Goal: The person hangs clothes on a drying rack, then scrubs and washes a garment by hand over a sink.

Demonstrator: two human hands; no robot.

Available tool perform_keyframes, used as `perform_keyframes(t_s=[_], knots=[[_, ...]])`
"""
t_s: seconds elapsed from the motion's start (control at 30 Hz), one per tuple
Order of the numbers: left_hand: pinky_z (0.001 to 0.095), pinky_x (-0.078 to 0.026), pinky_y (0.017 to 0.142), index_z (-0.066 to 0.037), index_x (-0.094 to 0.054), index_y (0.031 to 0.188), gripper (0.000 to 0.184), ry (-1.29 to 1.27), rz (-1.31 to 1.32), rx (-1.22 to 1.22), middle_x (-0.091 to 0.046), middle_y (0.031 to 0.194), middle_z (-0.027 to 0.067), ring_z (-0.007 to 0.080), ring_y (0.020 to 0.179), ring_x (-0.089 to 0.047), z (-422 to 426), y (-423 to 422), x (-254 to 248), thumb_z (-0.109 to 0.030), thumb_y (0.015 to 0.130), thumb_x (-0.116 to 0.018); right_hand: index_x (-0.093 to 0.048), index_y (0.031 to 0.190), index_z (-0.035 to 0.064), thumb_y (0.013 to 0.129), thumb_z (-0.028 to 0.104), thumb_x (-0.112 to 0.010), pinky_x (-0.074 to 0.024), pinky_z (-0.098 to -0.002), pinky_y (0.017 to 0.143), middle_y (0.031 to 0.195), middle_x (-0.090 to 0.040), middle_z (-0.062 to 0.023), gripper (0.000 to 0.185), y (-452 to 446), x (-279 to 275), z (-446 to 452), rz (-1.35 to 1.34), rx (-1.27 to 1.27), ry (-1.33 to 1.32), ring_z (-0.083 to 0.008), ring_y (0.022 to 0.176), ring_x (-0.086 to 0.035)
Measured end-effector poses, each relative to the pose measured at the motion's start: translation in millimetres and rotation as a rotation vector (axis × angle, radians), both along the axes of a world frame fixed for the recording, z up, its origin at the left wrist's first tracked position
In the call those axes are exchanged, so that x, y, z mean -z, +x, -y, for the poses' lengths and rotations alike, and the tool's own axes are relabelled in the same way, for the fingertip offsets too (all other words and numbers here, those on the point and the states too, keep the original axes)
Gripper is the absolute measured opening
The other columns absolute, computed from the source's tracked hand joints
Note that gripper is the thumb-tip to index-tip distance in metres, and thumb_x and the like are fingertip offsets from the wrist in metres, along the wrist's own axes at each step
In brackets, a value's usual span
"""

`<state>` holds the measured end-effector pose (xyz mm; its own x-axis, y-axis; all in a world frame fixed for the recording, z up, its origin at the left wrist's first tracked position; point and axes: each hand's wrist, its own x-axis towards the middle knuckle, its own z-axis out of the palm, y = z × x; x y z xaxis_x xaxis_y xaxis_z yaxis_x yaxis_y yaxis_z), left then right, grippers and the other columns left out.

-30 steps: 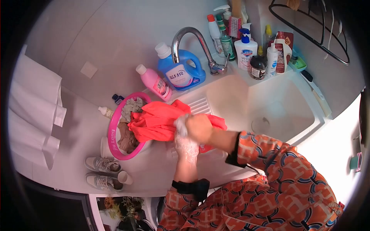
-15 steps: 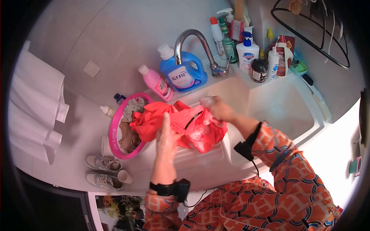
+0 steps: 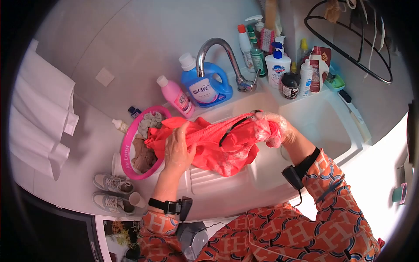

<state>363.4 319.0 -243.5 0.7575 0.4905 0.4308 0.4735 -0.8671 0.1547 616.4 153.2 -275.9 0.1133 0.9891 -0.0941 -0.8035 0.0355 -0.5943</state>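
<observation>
A wet red garment (image 3: 214, 139) with a dark strip and patches of white suds is stretched over the ribbed washboard side of the sink (image 3: 205, 183). My right hand (image 3: 279, 125) has its fingers closed on the soapy right end of the cloth. At the left part of the garment, my left hand (image 3: 176, 150) grips the fabric, fingers over it and thumb apart. The garment's left end lies over the rim of a pink-edged basin (image 3: 131, 142), which contains grey and brown clothes (image 3: 144, 153).
Behind the cloth stand a chrome faucet (image 3: 220, 41), a blue detergent bottle (image 3: 205, 89) and a pink bottle (image 3: 174, 96). Several bottles, including a white pump bottle (image 3: 277, 67), crowd the back right. Grey shoes (image 3: 111, 183) and a cup (image 3: 137, 200) sit at lower left.
My right hand has moved right with its end of the garment, pulling the dark strip along. My left hand has shifted left and now grips the fabric.
</observation>
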Motion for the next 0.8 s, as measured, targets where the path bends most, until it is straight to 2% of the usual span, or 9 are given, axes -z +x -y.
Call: perform_keyframes(t_s=[0.1, 0.13, 0.2, 0.3, 0.4, 0.5, 0.53, 0.67, 0.8], knots=[[0.0444, -0.037, 0.09, -0.017, -0.033, 0.131, 0.082, 0.286, -0.238, 0.059, -0.041, 0.119, 0.0143, 0.0309, 0.109, -0.046, 3.9, -6.4, -9.1, -0.014, 0.061, -0.076, -0.056, 0.095, -0.001, 0.088, 0.028, -0.054, -0.0504, -0.0244, 0.046, 0.077, -0.061, -0.0092, 0.029, 15.7, 31.9, -1.0, -0.019, -0.059, 0.047, -0.0168, 0.059, -0.061], [0.0441, -0.037, 0.09, -0.018, -0.033, 0.131, 0.084, 0.32, -0.237, 0.035, -0.039, 0.121, 0.0137, 0.0312, 0.111, -0.045, 0.6, -8.8, -7.5, -0.013, 0.06, -0.077, -0.055, 0.1, -0.0019, 0.089, 0.027, -0.052, -0.0538, -0.0288, 0.06, 0.087, -0.063, -0.0124, 0.031, 15.5, 35.3, -0.7, -0.064, -0.081, 0.049, -0.0201, 0.072, -0.063], [0.0433, -0.038, 0.089, -0.019, -0.032, 0.132, 0.089, 0.39, -0.233, -0.012, -0.035, 0.124, 0.0126, 0.0317, 0.113, -0.043, -11.8, -12.9, 3.9, -0.012, 0.056, -0.078, -0.055, 0.103, -0.0026, 0.09, 0.027, -0.051, -0.0534, -0.0332, 0.068, 0.092, -0.063, -0.0142, 0.033, 5.1, 18.4, 5.8, -0.151, -0.1, 0.077, -0.0227, 0.079, -0.063], [0.0413, -0.042, 0.086, -0.014, -0.043, 0.125, 0.074, 0.378, 0.12, 0.047, -0.043, 0.115, 0.0133, 0.0317, 0.107, -0.047, -24.7, -17.2, 12.5, -0.009, 0.058, -0.075, -0.052, 0.109, -0.0046, 0.091, 0.025, -0.049, -0.0509, -0.0387, 0.079, 0.1, -0.062, -0.0165, 0.035, -3.1, 6.0, 5.7, -0.201, -0.104, 0.101, -0.0268, 0.086, -0.063], [0.0344, -0.046, 0.082, -0.005, -0.055, 0.111, 0.046, 0.068, 0.142, 0.054, -0.054, 0.103, 0.0094, 0.0239, 0.096, -0.055, -39.2, -32.4, -0.2, -0.002, 0.066, -0.067, -0.05, 0.113, -0.0061, 0.091, 0.024, -0.048, -0.0502, -0.0349, 0.08, 0.104, -0.062, -0.017, 0.038, 3.7, 14.6, -1.0, -0.17, -0.141, 0.145, -0.0255, 0.088, -0.063], [0.0275, -0.047, 0.077, 0.0, -0.061, 0.098, 0.026, -0.846, 0.361, -0.035, -0.06, 0.09, 0.0044, 0.0145, 0.082, -0.058, -58.4, -51.3, -8.7, 0.003, 0.073, -0.056, -0.052, 0.111, -0.0033, 0.091, 0.024, -0.049, -0.051, -0.0335, 0.075, 0.1, -0.062, -0.0149, 0.035, 10.1, 21.1, -6.0, -0.147, -0.203, 0.189, -0.023, 0.084, -0.063], [0.0245, -0.047, 0.074, -0.001, -0.061, 0.101, 0.026, -0.847, 0.358, -0.038, -0.061, 0.089, 0.0024, 0.0091, 0.079, -0.057, -50.1, -50.1, -25.8, 0.0, 0.076, -0.052, -0.053, 0.11, -0.0022, 0.091, 0.025, -0.05, -0.051, -0.0331, 0.073, 0.098, -0.063, -0.014, 0.034, 10.0, 23.5, -7.6, -0.158, -0.233, 0.216, -0.0221, 0.083, -0.063], [0.026, -0.048, 0.07, 0.001, -0.059, 0.1, 0.027, -1.159, 0.542, 0.008, -0.061, 0.089, 0.0071, 0.0143, 0.078, -0.06, -34.6, -40.8, -64.5, -0.014, 0.078, -0.052, -0.055, 0.106, 0.0017, 0.09, 0.027, -0.051, -0.0507, -0.0304, 0.061, 0.092, -0.063, -0.0101, 0.03, 0.1, 17.4, -12.4, -0.05, -0.187, 0.041, -0.019, 0.074, -0.062], [0.0273, -0.048, 0.071, -0.001, -0.058, 0.099, 0.025, -1.355, 0.591, -0.094, -0.062, 0.094, 0.0094, 0.0174, 0.08, -0.061, -38.8, -38.8, -81.5, -0.017, 0.081, -0.05, -0.054, 0.102, -0.0002, 0.092, 0.028, -0.049, -0.0504, -0.0348, 0.079, 0.096, -0.062, -0.0127, 0.031, -7.3, -2.5, -5.9, -0.006, -0.22, 0.027, -0.0216, 0.086, -0.062]])
